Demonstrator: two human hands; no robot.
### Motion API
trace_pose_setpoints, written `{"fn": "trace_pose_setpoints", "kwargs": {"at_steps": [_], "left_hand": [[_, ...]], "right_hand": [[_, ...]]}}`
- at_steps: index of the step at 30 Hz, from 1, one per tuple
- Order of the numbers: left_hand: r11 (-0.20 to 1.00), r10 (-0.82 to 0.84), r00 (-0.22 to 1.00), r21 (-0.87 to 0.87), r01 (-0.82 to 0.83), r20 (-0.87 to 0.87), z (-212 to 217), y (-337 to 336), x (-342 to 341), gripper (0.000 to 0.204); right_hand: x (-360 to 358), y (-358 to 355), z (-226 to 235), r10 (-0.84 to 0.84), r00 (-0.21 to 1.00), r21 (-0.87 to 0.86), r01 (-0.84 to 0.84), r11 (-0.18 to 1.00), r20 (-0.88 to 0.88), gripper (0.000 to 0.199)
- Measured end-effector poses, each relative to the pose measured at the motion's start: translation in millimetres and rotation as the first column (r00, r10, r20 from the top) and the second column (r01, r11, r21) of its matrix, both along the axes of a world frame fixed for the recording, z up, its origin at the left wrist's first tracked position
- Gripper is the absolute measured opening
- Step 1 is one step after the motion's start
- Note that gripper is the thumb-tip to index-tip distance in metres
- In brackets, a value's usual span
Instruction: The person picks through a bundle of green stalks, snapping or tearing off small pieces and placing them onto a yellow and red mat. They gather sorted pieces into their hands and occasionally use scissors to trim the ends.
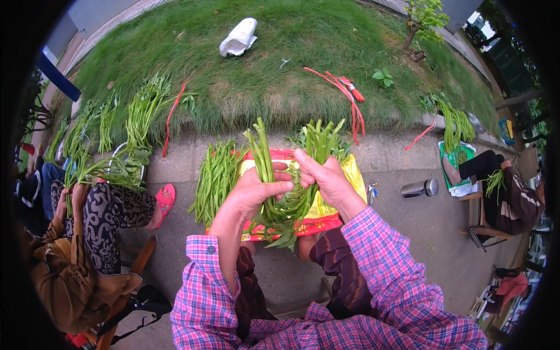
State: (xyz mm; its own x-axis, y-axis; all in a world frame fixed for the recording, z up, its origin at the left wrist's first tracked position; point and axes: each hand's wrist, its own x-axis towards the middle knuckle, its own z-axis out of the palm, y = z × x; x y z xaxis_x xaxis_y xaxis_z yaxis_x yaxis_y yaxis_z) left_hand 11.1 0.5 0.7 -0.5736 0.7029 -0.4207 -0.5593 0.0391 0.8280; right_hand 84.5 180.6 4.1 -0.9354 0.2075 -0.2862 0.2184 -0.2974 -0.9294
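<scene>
I hold long green vegetable stems in front of me above a red and yellow plastic sheet (344,195). My left hand (256,189) is closed round a thin bundle of stems (263,150) that stick up above the fingers. In my right hand (328,179) is a thicker bundle of stems (321,143), its cut ends upward. Below the hands the stems curve down to a few broad leaves (284,238). Loose trimmings lie on the sheet, partly hidden by the hands. A large heap of stems (216,184) lies at the sheet's left edge.
A grass bank (233,87) behind a stone kerb holds a white bag (238,38) and red ties (350,108). A steel flask (420,188) lies at right. On the left, a person with a pink sandal (164,198) holds greens; another person (513,192) sits at right.
</scene>
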Motion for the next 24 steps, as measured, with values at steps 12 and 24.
{"fn": "trace_pose_setpoints", "kwargs": {"at_steps": [12,24], "left_hand": [[0.996,-0.085,0.995,0.016,0.086,-0.044,3.6,8.7,10.9,0.049],[0.977,-0.151,0.987,0.163,0.141,0.052,8.8,-0.4,6.5,0.039]], "right_hand": [[1.1,-20.2,10.0,0.053,0.997,0.117,-0.059,0.991,0.051,0.031],[2.6,-12.5,8.2,0.135,0.989,0.06,-0.138,0.989,0.058,0.029]]}}
